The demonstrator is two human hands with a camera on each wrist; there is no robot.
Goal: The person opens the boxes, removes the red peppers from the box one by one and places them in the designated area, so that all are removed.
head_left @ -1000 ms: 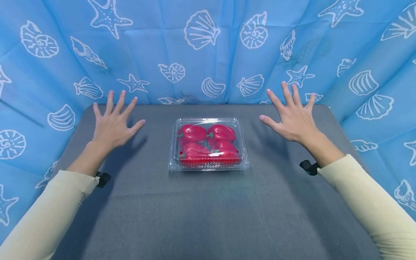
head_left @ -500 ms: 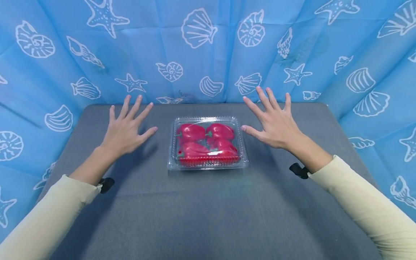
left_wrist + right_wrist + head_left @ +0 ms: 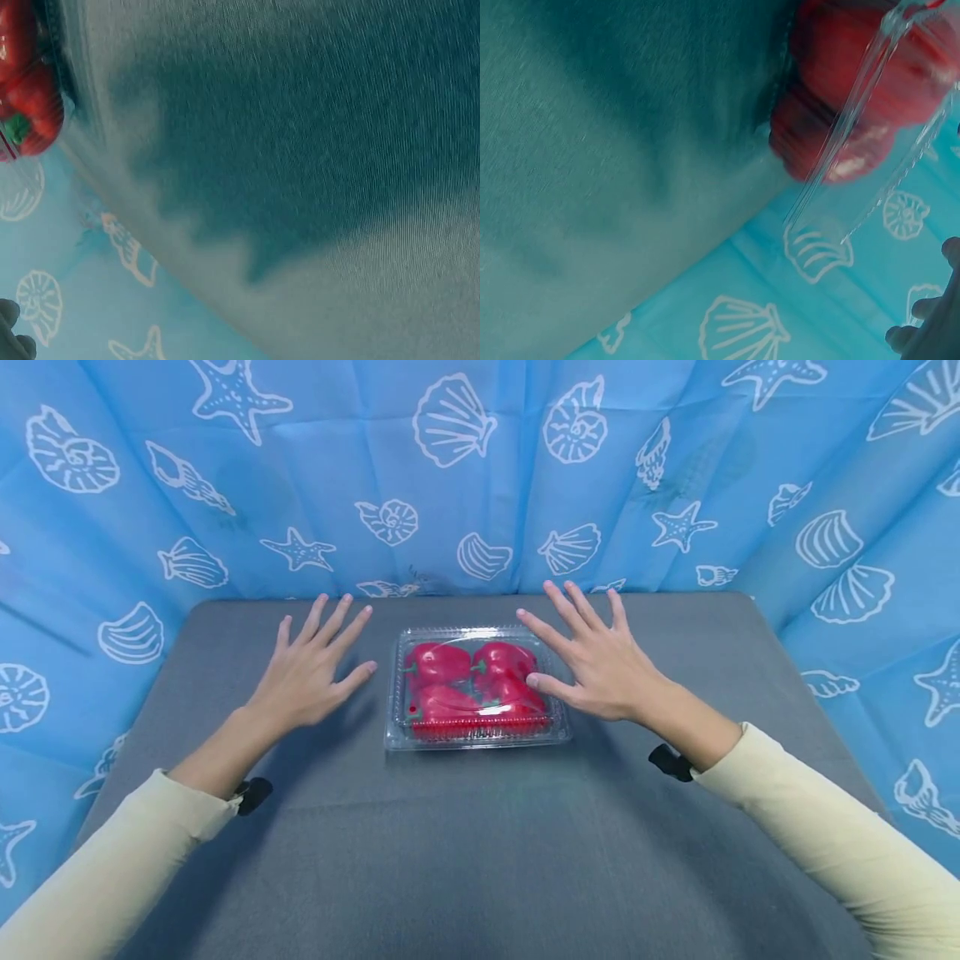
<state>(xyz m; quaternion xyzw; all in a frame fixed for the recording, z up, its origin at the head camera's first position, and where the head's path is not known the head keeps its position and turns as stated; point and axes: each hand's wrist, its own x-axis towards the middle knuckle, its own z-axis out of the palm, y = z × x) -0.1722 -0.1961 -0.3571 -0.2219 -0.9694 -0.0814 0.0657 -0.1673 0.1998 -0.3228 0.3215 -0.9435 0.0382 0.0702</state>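
Observation:
A clear plastic clamshell box (image 3: 480,745) with several red bell peppers (image 3: 442,664) inside sits on the grey table, its lid down. Left of the box, my left hand (image 3: 303,681) hovers over the table with its fingers spread, apart from the box. My right hand (image 3: 603,668) is spread too; its thumb and forefinger overlap the box's right side in the head view, and whether they touch it I cannot tell. In the right wrist view the box (image 3: 840,127) looms close, and fingertips (image 3: 904,339) show at the lower right corner. Neither hand holds anything.
The grey cloth-covered table (image 3: 465,860) has rounded far corners. A blue curtain (image 3: 322,468) with white shell and starfish prints hangs behind it and along both sides. Black wrist straps (image 3: 671,762) show at the cuffs.
Both hands have moved inward toward the box, the right hand farther, from well right of it to over its right edge. The box stays on the table.

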